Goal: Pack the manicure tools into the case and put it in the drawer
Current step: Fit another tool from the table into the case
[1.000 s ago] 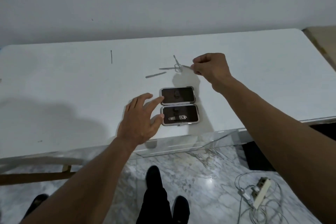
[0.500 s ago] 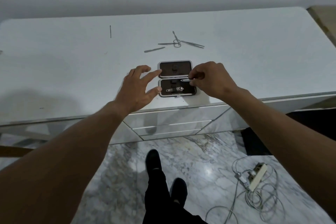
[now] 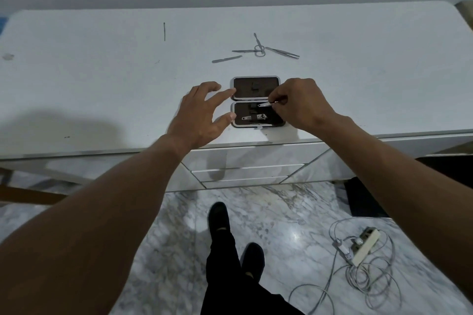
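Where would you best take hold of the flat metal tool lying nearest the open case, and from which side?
Probably from above. The flat metal tool lies flush on the white tabletop, apart from the crossed scissors, so pinch its long edges near the middle with the fingertips. Its thin profile leaves nothing to get under; tipping one end up first may help.
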`<action>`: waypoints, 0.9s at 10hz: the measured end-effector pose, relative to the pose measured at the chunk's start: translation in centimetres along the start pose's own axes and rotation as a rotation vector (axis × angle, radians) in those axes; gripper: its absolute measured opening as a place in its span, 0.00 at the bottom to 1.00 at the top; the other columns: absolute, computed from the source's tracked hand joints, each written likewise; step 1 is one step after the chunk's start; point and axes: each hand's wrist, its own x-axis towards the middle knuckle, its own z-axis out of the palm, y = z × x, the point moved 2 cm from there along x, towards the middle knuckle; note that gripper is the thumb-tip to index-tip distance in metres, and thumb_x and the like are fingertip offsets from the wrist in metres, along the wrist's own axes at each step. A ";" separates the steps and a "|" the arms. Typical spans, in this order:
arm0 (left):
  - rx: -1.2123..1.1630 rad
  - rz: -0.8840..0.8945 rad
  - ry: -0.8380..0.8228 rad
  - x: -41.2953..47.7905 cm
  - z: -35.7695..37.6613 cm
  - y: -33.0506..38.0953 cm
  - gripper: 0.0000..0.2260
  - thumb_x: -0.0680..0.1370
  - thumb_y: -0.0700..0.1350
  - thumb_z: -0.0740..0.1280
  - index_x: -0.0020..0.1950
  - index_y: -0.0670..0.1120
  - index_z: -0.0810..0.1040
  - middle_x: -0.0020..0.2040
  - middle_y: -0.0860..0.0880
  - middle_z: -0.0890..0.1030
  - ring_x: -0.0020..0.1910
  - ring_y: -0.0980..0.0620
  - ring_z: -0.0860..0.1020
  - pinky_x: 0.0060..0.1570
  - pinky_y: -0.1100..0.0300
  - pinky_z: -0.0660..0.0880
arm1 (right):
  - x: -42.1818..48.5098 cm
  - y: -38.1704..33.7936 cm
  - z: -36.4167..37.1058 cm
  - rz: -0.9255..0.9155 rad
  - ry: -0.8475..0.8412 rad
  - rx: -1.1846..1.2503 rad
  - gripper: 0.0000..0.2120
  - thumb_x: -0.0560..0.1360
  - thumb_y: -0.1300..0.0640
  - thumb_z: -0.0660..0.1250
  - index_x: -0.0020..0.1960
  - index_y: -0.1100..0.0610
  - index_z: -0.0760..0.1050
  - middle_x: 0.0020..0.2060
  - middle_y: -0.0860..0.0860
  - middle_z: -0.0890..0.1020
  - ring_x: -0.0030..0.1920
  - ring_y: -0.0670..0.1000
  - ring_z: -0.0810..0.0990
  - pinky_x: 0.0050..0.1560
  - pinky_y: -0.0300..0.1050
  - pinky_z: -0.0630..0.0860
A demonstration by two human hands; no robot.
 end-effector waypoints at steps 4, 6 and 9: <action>0.014 0.003 0.020 -0.1 0.2 -0.1 0.23 0.78 0.58 0.63 0.73 0.56 0.69 0.70 0.47 0.70 0.69 0.48 0.66 0.66 0.47 0.65 | 0.6 -0.3 1.0 -0.033 -0.046 -0.003 0.09 0.71 0.64 0.69 0.48 0.55 0.84 0.45 0.55 0.84 0.46 0.57 0.80 0.45 0.42 0.71; 0.015 0.009 0.025 0.0 0.3 -0.2 0.23 0.78 0.58 0.64 0.73 0.56 0.69 0.69 0.47 0.70 0.69 0.48 0.67 0.66 0.48 0.65 | 0.8 -1.0 1.4 -0.070 -0.014 0.009 0.09 0.70 0.63 0.68 0.47 0.56 0.84 0.45 0.55 0.85 0.46 0.57 0.81 0.47 0.47 0.78; 0.005 0.000 0.016 -0.1 0.1 -0.1 0.23 0.78 0.58 0.63 0.73 0.56 0.69 0.69 0.48 0.70 0.69 0.48 0.67 0.66 0.48 0.65 | 1.1 -1.0 1.7 -0.026 -0.045 0.068 0.06 0.71 0.61 0.70 0.47 0.55 0.84 0.44 0.53 0.85 0.45 0.54 0.81 0.48 0.45 0.78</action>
